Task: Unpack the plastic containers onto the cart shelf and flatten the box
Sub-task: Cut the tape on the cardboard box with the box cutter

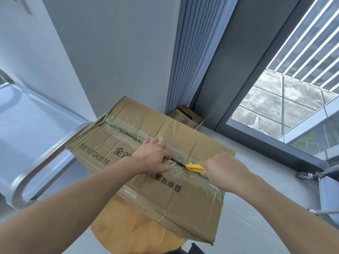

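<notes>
Cardboard, creased and wrapped in clear tape, filled the space directly under both hands: the box [150, 162] lay closed on a round wooden stool [132, 233], with its long axis running from the near right corner up to the far left. The taped centre seam [128, 133] followed that same line, and both hands sat on it. The right hand [222, 171] was clenched around a yellow box cutter [195, 167], whose tip pointed left along the seam into the wrinkled tape. Just beyond that tip, the left hand [153, 155] pressed down on the flaps, its fingers curled at the edge of the slit; whether they gripped the flap or only bore on it I could not tell. The two hands were near each other but not touching, with the cutter between them.

The stretch of seam ahead of the blade ran past the left hand toward the far left end, so in my judgement the coming cut would have called for the left hand to shift out of the line. No plastic containers were visible.

Left of the hands a steel cart handle [44, 162] curved beside the box's far end. Farther off, a smaller carton [187, 116] stood against the curtain [185, 57]. Open floor [247, 180] lay to the right, up to the window [286, 92].
</notes>
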A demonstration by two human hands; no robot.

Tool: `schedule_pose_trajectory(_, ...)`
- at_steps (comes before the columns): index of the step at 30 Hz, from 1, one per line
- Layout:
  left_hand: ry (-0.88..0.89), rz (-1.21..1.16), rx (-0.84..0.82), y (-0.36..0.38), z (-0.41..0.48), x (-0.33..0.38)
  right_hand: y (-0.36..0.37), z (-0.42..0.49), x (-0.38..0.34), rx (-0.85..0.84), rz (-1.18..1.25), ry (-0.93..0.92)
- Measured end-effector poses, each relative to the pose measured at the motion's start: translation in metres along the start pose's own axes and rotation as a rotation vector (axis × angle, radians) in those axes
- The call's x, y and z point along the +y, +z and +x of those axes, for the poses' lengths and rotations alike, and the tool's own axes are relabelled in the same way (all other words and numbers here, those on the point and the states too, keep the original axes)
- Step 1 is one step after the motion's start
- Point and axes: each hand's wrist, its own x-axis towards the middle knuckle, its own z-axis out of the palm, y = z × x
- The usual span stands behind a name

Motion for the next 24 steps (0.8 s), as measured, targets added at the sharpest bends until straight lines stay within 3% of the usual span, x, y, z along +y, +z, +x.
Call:
schedule_pose_trajectory(6, -0.025, -0.031, 0.066, 0.000, -0.005, 0.008, -0.015, -0.002, 0.004, 0.071, 0.056, -0.017)
schedule_pose_trajectory(16, -0.034, 0.026, 0.046, 0.007, -0.003, 0.027, -0.004, -0.010, 0.008, 0.012, 0.097, -0.011)
schedule_pose_trajectory(24, -0.052, -0.064, 0.058, 0.006, -0.007, 0.021, -0.021, 0.003, 0.003, 0.139, 0.156, -0.051)
